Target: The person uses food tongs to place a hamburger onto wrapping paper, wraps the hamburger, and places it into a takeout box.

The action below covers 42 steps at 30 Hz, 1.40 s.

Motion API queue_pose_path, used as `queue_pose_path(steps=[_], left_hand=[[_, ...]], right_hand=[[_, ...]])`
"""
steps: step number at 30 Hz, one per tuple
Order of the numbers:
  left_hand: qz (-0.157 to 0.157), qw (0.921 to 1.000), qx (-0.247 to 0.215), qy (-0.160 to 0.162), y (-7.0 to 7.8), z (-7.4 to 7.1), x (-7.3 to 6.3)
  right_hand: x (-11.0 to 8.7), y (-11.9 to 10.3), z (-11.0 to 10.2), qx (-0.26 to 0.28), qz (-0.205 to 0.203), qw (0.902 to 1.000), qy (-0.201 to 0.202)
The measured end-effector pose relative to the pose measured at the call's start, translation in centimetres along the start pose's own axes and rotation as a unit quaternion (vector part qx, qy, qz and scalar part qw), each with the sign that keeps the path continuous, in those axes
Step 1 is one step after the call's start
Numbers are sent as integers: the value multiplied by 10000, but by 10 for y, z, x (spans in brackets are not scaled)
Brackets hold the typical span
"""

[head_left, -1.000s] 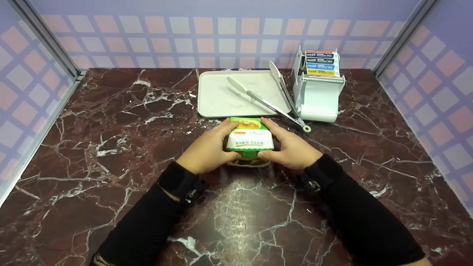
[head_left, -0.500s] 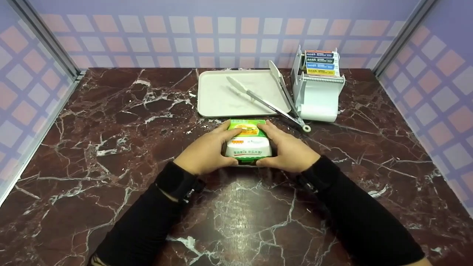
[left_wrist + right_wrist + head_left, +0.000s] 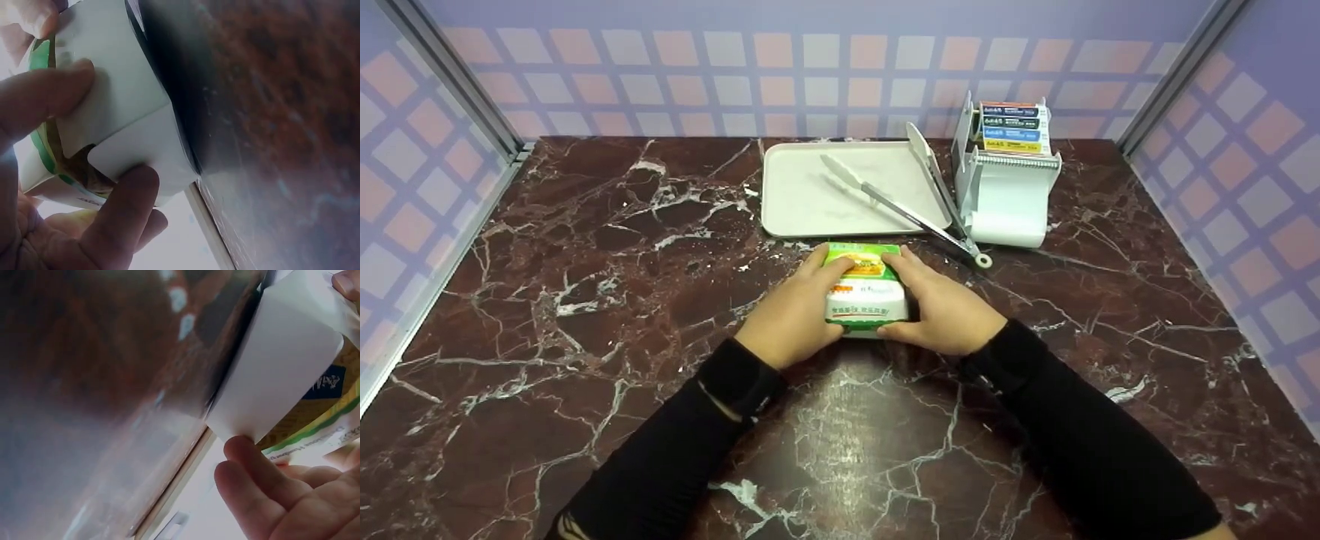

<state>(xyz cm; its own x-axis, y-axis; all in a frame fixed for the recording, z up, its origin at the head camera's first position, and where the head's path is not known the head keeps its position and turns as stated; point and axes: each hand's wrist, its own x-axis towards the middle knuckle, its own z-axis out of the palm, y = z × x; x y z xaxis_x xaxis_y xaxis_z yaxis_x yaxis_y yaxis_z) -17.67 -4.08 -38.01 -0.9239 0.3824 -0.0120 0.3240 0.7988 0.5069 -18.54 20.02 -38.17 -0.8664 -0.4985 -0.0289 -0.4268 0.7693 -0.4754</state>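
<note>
A green-and-white burger box (image 3: pixel 866 302) with a burger picture on its lid sits at the middle of the table. My left hand (image 3: pixel 795 311) grips its left side, thumb at the front edge and a finger on the lid. My right hand (image 3: pixel 951 309) holds the right side, its thumb also at the front. In the left wrist view, fingertips press the white lower walls (image 3: pixel 112 34), and a gap shows between lid and base. Brown printed wrapping (image 3: pixel 287 424) with a dark blue patch shows in that gap in the right wrist view. The box's contents are otherwise hidden.
Behind the box lies a pale tray (image 3: pixel 799 199), with metal tongs (image 3: pixel 911 217) spread across its right part. A dispenser (image 3: pixel 1009 195) with a white roll and several coloured labels stands to the right. Tiled-pattern walls close off the back and sides.
The lid has come down over the base, and more of its top now faces up. Both hands moved slightly toward me with it; the left hand then shifted a little right.
</note>
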Motion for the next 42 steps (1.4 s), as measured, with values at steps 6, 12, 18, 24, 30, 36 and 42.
queue_pose_path(steps=[6, 12, 18, 24, 30, 36, 42], left_hand=[[155, 9997, 3, -168, -1, -3, 1], [85, 9994, 76, -332, -1, -5, 0], [20, 9997, 188, -182, 0, -2, 0], [-19, 9999, 167, 2, 0, 1, 0], [-48, 9999, 149, 65, 2, 3, 0], [-109, 9999, 81, 89, 5, 4, -1], [-210, 9997, 86, 44, 7, 6, -1]], right_hand=[[0, 1, 3, 157, -17, 9998, 117], [0, -1, 4, 109, -21, 9999, 121], [0, -2, 3, 190, 111, 9998, 22], [1, -3, 4, 142, 95, 9999, 8], [1, -4, 5, 189, 105, 9998, 46], [1, -4, 6, 141, -2, 9998, 131], [1, -5, 6, 110, -8, 9998, 171]])
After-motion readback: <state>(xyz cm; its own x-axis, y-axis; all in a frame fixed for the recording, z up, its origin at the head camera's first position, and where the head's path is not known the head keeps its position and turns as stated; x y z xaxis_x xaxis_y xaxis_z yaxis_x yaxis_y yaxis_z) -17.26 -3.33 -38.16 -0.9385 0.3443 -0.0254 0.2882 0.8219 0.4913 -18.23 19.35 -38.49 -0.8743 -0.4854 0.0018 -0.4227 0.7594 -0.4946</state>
